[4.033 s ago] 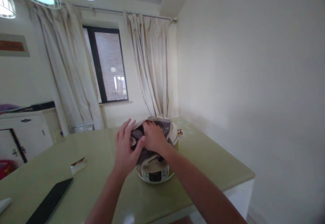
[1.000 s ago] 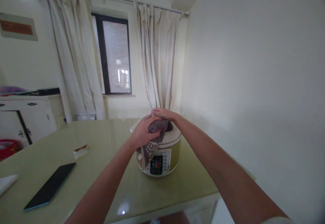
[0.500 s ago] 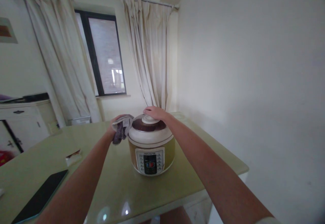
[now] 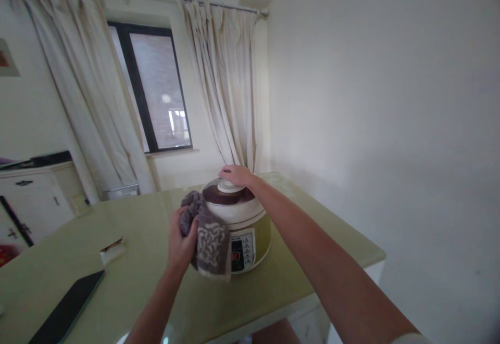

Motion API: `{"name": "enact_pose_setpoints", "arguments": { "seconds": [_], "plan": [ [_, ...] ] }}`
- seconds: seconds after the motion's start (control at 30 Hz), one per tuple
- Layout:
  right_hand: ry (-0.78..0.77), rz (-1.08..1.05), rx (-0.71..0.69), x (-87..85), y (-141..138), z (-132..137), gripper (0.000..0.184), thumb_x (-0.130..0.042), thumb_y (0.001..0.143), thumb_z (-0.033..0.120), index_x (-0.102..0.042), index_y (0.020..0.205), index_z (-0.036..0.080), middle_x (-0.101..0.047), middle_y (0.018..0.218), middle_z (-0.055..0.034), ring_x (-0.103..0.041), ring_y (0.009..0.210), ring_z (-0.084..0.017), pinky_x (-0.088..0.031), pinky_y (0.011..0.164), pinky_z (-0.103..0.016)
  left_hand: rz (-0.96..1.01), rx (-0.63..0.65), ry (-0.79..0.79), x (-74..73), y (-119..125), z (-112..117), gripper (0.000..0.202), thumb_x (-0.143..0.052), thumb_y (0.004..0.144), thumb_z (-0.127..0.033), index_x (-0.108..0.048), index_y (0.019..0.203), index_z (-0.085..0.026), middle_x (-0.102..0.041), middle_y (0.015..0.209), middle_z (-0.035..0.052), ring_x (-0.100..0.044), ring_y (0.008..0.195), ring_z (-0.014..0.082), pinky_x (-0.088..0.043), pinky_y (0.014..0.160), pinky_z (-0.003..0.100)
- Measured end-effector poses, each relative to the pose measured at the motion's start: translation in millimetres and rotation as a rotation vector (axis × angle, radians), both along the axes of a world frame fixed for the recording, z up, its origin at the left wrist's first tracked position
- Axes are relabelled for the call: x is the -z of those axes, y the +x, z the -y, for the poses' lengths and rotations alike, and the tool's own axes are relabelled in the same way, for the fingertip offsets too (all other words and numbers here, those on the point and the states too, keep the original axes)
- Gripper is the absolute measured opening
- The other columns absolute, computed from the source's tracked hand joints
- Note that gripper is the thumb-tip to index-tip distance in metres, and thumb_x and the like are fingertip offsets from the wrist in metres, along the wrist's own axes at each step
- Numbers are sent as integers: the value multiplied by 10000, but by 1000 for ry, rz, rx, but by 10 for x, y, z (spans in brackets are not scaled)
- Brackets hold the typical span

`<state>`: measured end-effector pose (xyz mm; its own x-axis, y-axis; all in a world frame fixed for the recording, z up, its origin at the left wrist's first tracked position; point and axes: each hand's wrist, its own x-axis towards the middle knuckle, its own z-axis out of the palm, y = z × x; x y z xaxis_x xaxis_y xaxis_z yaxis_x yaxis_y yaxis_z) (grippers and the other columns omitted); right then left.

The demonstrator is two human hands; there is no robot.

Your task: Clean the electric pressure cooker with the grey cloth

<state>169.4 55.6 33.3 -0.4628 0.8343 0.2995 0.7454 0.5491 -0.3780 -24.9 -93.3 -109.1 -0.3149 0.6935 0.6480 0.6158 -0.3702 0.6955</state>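
A round rice cooker [image 4: 250, 232] with a cream lid, brown top ring and olive body stands on the green table [image 4: 312, 240]. My right hand [image 4: 234, 176] rests flat on the knob at the lid's centre. My left hand [image 4: 180, 242] grips a grey patterned cloth [image 4: 209, 240] and presses it against the cooker's front left side. The cloth hangs down and hides part of the control panel [image 4: 242, 250].
A dark phone [image 4: 66, 311] lies near the table's left front edge. A small wrapped packet [image 4: 112, 251] sits further back on the left. A white cabinet [image 4: 35, 198] stands at the left wall. Curtains [image 4: 230, 89] and a window [image 4: 156, 94] are behind the table.
My left hand has brought the cloth from the cooker's back left down to its front left side. My right hand has stayed on the lid knob. Earlier both hands held the cloth on the lid.
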Motion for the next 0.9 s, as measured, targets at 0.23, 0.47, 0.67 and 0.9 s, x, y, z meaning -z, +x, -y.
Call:
{"name": "enact_pose_setpoints", "arguments": {
  "seconds": [0.23,0.47,0.67,0.9],
  "plan": [
    [-3,38,-3,-18,16,-16,396,-513,1030,530,-762,1247,311,-733,1388,-23,-659,1267,-288,-493,1012,-367,-628,-101,488,267,987,265,397,-754,877,-315,-643,1258,-324,-544,1480,151,-539,1385,386,-493,1111,623],
    [14,48,-150,24,28,-163,394,-486,1075,519,-742,1245,273,-753,1342,-36,-677,1206,-246,-487,1034,-335,-1065,140,440,-314,1349,142,243,-721,911,-269,-735,1153,-286,-717,1191,102,-654,1141,300,-447,1167,593],
    [33,84,-230,50,23,-299,300,-506,1079,390,-729,1224,251,-748,1341,-32,-660,1238,-227,-468,1085,-328,-590,26,128,-698,762,20,336,-691,935,-434,-733,1232,-283,-709,1185,111,-662,1134,322,-511,1072,515],
    [68,79,-225,71,63,-284,273,-496,1054,300,-726,1199,272,-744,1346,-26,-650,1261,-255,-481,1097,-372,-295,48,-214,-1016,-128,-688,417,-677,842,-530,-765,1142,-254,-808,1107,71,-733,1060,316,-553,935,395]
  ]
}}
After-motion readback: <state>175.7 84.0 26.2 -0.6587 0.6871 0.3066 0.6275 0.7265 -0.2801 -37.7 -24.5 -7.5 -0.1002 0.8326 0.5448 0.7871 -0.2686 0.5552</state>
